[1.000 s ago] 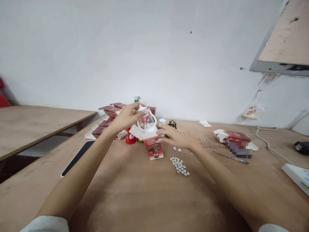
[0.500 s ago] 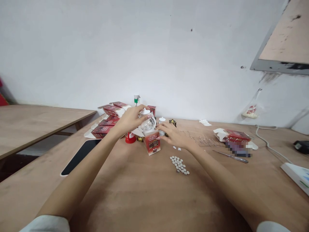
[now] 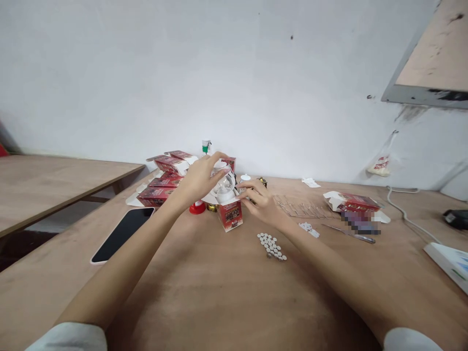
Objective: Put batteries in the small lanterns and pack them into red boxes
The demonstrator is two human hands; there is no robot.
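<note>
My left hand (image 3: 199, 180) grips a small white lantern with a clear globe (image 3: 224, 187) by its top. The lantern sits partly inside a small open red box (image 3: 231, 215) standing on the wooden table (image 3: 219, 292). My right hand (image 3: 259, 202) is closed on the box's right side and white flap. A cluster of several small round silver button cells (image 3: 271, 245) lies just in front of my right hand.
A black phone (image 3: 122, 233) lies at the left. Several red boxes (image 3: 163, 183) are stacked behind my left hand, with a red base (image 3: 197, 208) beside them. A metal tool (image 3: 347, 234), an opened red package (image 3: 353, 202), a white cable (image 3: 405, 214) and a white box (image 3: 448, 261) lie right.
The lantern has gone down into the red box, which now stands shorter and upright. My right hand has shifted from beside the box onto its side.
</note>
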